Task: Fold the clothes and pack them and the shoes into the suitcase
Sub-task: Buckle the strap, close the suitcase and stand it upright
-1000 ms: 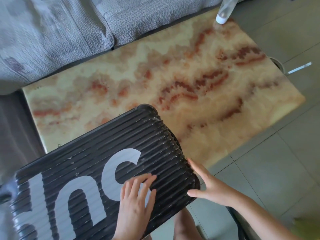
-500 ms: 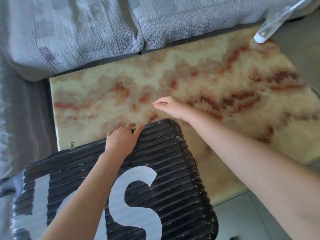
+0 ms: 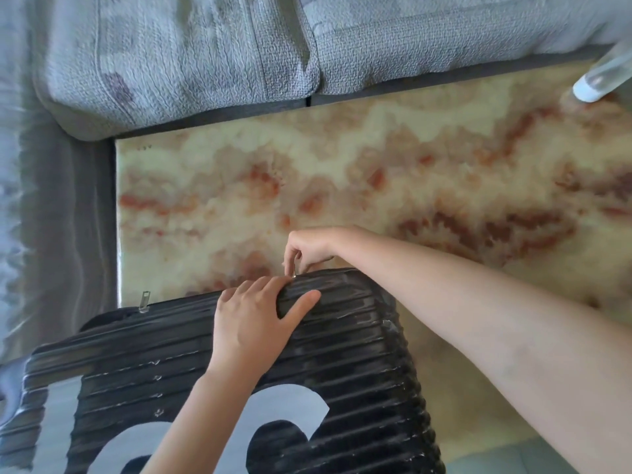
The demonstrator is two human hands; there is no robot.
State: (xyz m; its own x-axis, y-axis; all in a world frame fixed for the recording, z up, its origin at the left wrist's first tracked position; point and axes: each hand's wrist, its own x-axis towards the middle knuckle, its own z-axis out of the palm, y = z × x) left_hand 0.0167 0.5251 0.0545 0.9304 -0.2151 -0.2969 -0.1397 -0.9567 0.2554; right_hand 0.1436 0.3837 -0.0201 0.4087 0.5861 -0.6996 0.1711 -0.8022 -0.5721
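Observation:
A black ribbed hard-shell suitcase (image 3: 359, 371) with large white letters lies closed and flat on the near part of a marbled table. My left hand (image 3: 253, 323) rests flat on its lid near the far edge, fingers spread. My right hand (image 3: 304, 249) reaches over the far edge and pinches a small metal zipper pull (image 3: 293, 272) between thumb and fingers. A second zipper pull (image 3: 144, 301) sticks up at the far left edge. No clothes or shoes are in view.
The cream and red marbled table (image 3: 410, 186) stretches to the right. A grey sofa (image 3: 205, 53) runs along its far side and down the left. A clear bottle with a white cap (image 3: 598, 82) lies at the table's far right corner. Tiled floor (image 3: 506, 456) shows below.
Both hands moved from the suitcase's near corner to its far edge. My right hand came down and closed on the zipper pull; my left hand settled flat on the lid.

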